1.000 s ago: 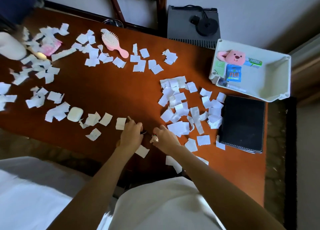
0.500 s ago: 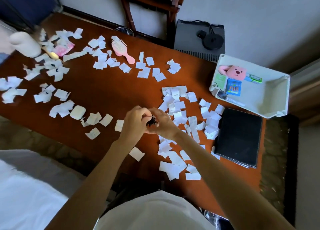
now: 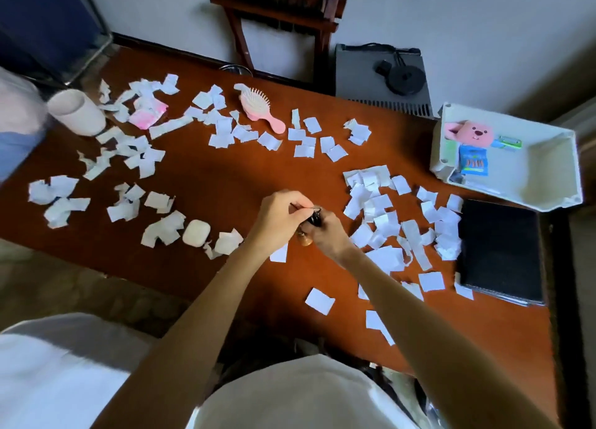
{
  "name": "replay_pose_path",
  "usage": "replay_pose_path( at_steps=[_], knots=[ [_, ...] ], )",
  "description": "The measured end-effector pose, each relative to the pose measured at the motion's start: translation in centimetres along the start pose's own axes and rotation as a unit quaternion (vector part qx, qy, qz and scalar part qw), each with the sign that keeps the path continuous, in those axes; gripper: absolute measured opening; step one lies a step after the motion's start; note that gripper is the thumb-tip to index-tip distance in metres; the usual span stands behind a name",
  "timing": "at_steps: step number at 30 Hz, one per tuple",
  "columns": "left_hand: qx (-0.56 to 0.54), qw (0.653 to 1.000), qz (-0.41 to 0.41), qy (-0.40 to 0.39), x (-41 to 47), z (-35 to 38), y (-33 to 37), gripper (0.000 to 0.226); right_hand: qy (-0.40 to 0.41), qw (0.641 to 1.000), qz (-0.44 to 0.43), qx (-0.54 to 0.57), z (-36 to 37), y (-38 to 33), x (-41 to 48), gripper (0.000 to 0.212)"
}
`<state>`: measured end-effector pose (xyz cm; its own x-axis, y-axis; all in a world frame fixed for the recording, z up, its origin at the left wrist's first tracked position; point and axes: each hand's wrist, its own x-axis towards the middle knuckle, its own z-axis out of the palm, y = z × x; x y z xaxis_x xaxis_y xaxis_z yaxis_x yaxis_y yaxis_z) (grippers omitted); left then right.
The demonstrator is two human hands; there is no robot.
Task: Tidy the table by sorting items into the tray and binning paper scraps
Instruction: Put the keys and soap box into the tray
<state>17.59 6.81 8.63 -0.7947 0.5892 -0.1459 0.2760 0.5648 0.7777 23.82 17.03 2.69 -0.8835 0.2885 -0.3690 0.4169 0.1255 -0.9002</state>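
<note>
Above the middle of the brown table (image 3: 206, 186), my left hand (image 3: 279, 215) and my right hand (image 3: 327, 235) meet around a small black keyring (image 3: 315, 217) with a brownish charm hanging below. Fingers of both hands pinch it. White paper scraps (image 3: 383, 209) lie scattered across the table. The white tray (image 3: 548, 177) at the right edge holds a pink plush toy (image 3: 471, 133), a blue packet and a green tube.
A pink hairbrush (image 3: 258, 106), a white earbud case (image 3: 196, 232), a pink packet (image 3: 146, 116) and a white cylinder (image 3: 77, 112) sit among the scraps. A black notebook (image 3: 501, 251) lies below the tray. A grey box and a wooden chair stand behind the table.
Both hands lifted off the table near its front edge and came together around the small black item. The camera view shifted, showing more of the far side.
</note>
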Motion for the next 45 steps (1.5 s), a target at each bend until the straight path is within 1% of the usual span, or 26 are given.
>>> replay_pose_path(
  at_steps=[1,3,5,6,7,9,11,12,17,22,24,25,27,29,33,35,38,42,45],
  knots=[
    [-0.003,1.000,0.000,-0.001,0.2,-1.0,-0.9,0.018,0.004,1.000,0.008,-0.003,1.0,-0.4,0.2,0.028],
    [-0.004,0.999,-0.037,0.030,0.6,-3.1,-3.3,0.022,0.011,1.000,0.016,-0.019,2.8,-1.1,0.8,0.030],
    [0.035,0.992,-0.093,0.074,0.8,-4.7,-6.5,0.025,0.019,0.999,0.027,-0.027,4.2,-1.4,1.1,0.026],
    [0.067,0.987,-0.122,0.085,0.8,-5.3,-8.4,0.025,0.022,0.999,0.034,-0.027,4.9,-1.5,1.4,0.019],
    [0.099,0.980,-0.150,0.088,0.8,-5.7,-10.2,0.025,0.027,0.998,0.040,-0.027,5.4,-1.5,1.7,0.013],
    [0.162,0.960,-0.212,0.081,0.6,-6.2,-13.0,0.031,0.033,0.997,0.064,-0.022,6.3,-1.7,2.2,0.014],
    [0.206,0.943,-0.256,0.055,0.6,-6.3,-14.8,0.044,0.020,0.996,0.083,-0.012,6.7,-2.0,2.5,0.006],
    [0.217,0.937,-0.269,0.042,0.6,-6.3,-15.5,0.050,0.009,0.996,0.092,-0.007,6.9,-2.2,2.7,0.006],
    [0.235,0.935,-0.265,0.007,1.2,-6.0,-17.2,0.052,-0.007,0.993,0.121,0.006,7.2,-2.4,3.2,0.017],
    [0.269,0.927,-0.262,-0.018,1.7,-5.8,-17.4,0.060,-0.013,0.992,0.124,0.025,6.5,-2.1,3.2,0.016],
    [0.261,0.927,-0.268,-0.021,1.8,-5.4,-16.9,0.061,-0.023,0.991,0.128,0.030,5.9,-1.9,3.0,0.018],
    [0.250,0.931,-0.265,-0.015,1.8,-5.1,-16.6,0.058,-0.031,0.991,0.129,0.030,5.5,-1.9,2.9,0.020],
    [0.222,0.944,-0.244,0.005,1.9,-4.4,-15.7,0.043,-0.038,0.991,0.125,0.024,4.3,-1.7,2.7,0.027],
    [0.181,0.959,-0.218,0.025,2.1,-3.8,-14.1,0.033,-0.035,0.993,0.115,0.020,2.8,-1.4,2.4,0.028],
    [0.074,0.987,-0.135,0.053,3.5,-2.2,-8.0,0.033,-0.011,0.995,0.099,0.027,-1.5,-0.7,1.2,0.033],
    [0.038,0.996,-0.078,0.022,4.5,-0.7,-4.2,0.033,0.008,0.996,0.088,0.030,-3.9,-0.3,0.5,0.035],
    [0.010,0.998,-0.012,-0.067,6.2,2.6,1.5,0.031,0.049,0.996,0.064,0.030,-8.2,0.4,-1.0,0.032],
    [-0.007,0.989,0.016,-0.144,8.1,7.8,7.2,0.030,0.091,0.994,0.038,0.050,-14.5,1.7,-2.7,0.031],
    [-0.022,0.987,0.032,-0.159,9.7,12.0,11.0,0.029,0.126,0.990,0.015,0.065,-20.0,2.5,-4.0,0.027]
  ],
)
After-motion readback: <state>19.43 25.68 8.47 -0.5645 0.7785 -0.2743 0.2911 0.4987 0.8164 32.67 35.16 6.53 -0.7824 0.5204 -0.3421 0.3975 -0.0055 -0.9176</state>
